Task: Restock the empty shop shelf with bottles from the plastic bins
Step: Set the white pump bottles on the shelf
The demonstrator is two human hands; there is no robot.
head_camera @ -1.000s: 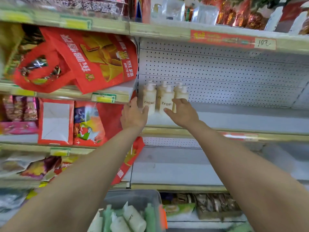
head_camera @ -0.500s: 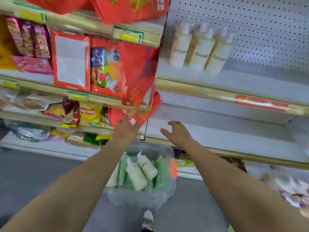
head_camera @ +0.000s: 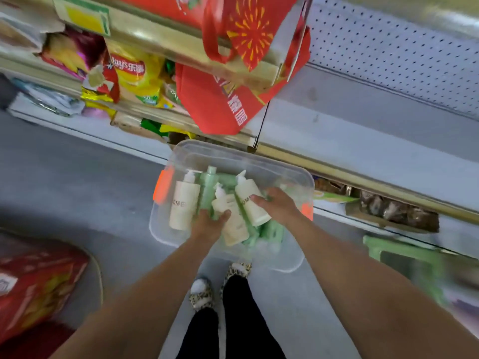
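A clear plastic bin (head_camera: 233, 149) stands on the floor in front of the shelves. Inside lie three cream bottles and several pale green bottles (head_camera: 209, 188). My left hand (head_camera: 208, 225) is wrapped around the lower part of the middle cream bottle (head_camera: 234, 230), thumb across it. My right hand (head_camera: 281, 206) grips the right cream bottle (head_camera: 248, 200) from the right, thumb over its label. The third cream bottle (head_camera: 183, 206) lies untouched at the bin's left. The pale shelf (head_camera: 363, 141) with a pegboard back runs above the bin, and no bottles on it are in view.
A red bag (head_camera: 220, 104) hangs from the shelf edge just above the bin. Snack packets (head_camera: 134, 71) fill the left shelves. A red carton (head_camera: 33, 281) sits on the floor at lower left, a green stool (head_camera: 409, 260) at right. My slippered feet (head_camera: 202, 294) stand just behind the bin.
My view dropped from the shelf to the floor bin. Both hands came down from the bottles standing on the shelf into the bin and closed on two cream bottles.
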